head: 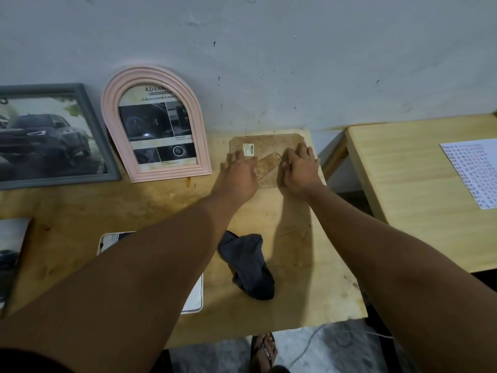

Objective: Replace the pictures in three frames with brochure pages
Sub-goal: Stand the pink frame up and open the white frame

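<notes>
Pressing backboard (pixel 269 146) — L hand (pixel 239 173) flat, R hand (pixel 300 170) curled.

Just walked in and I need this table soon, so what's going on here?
A person is working on the brown back of a frame lying face down on the wooden table. The left hand presses flat on it while the right hand pinches at a small dark tab. The pink arched frame, showing a brochure page, and the grey frame, showing a car, lean against the wall.

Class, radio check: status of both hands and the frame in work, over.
Left hand flat on face-down frame. Right hand at its dark tab, grip unclear. Grey cloth lies apart.
</notes>
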